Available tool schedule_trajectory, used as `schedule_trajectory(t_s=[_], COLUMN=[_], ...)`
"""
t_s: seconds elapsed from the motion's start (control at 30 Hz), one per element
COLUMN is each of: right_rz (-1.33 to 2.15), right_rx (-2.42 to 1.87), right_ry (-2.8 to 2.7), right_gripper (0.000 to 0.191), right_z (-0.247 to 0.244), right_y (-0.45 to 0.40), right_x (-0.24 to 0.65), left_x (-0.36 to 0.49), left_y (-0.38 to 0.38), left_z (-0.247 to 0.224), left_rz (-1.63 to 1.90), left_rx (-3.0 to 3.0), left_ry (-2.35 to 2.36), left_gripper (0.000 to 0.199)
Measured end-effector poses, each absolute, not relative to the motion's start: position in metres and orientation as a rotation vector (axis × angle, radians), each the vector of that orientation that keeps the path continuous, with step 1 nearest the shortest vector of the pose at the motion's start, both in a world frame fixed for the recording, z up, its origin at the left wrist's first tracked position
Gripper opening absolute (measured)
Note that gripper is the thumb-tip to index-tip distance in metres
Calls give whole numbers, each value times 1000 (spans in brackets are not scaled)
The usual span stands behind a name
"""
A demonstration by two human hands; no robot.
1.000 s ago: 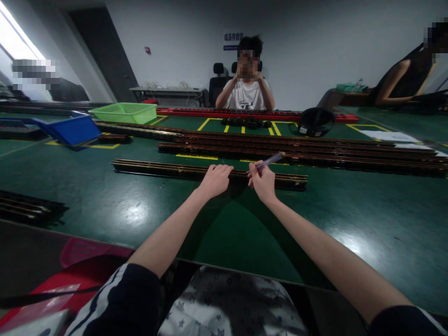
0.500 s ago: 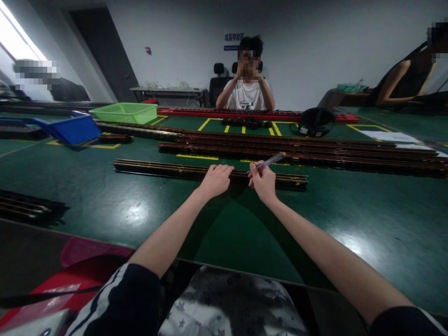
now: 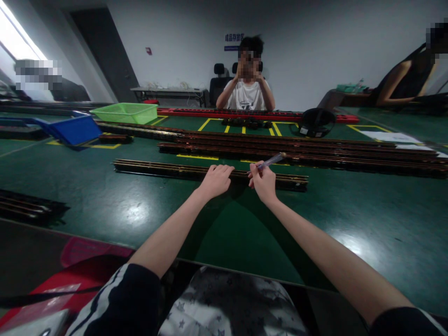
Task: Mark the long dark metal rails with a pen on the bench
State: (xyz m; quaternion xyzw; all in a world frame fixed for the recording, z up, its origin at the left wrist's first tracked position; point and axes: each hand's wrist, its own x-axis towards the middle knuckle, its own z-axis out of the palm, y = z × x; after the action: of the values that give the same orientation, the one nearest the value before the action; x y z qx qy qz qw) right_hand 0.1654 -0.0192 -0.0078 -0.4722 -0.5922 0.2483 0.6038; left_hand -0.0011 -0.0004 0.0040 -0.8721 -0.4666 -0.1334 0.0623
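Observation:
In front of me on the green table lies a short set of dark metal rails (image 3: pixel 161 169) with golden edges, running left to right. My left hand (image 3: pixel 216 181) is closed over its middle, fingers bent across the top and thumb hidden. Just to the right, my right hand (image 3: pixel 263 183) pinches a pen-like tool (image 3: pixel 273 160) with a clear barrel and a brownish end. The tool slants up to the right, and its thin tip points down at the rails between my hands. Whether the tip touches them I cannot tell.
Behind lies a long stack of dark rails (image 3: pixel 315 151). More rails (image 3: pixel 28 205) sit at the left table edge. A blue tray (image 3: pixel 75 129), a green basket (image 3: pixel 126 113) and a black round container (image 3: pixel 317 122) stand farther back. A person (image 3: pixel 247 93) sits opposite.

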Motion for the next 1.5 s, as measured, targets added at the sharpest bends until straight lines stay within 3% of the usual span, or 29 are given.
schedule_trajectory(t_s=[1.5], right_rz=[591], right_rx=[-1084], right_ry=[-1380], right_gripper=[38], right_z=[-8], right_y=[-19], right_x=[166], left_x=[-2], left_y=[1], left_z=[3], left_rz=[-410], left_rx=[-2641], left_ry=[-1407], left_gripper=[44])
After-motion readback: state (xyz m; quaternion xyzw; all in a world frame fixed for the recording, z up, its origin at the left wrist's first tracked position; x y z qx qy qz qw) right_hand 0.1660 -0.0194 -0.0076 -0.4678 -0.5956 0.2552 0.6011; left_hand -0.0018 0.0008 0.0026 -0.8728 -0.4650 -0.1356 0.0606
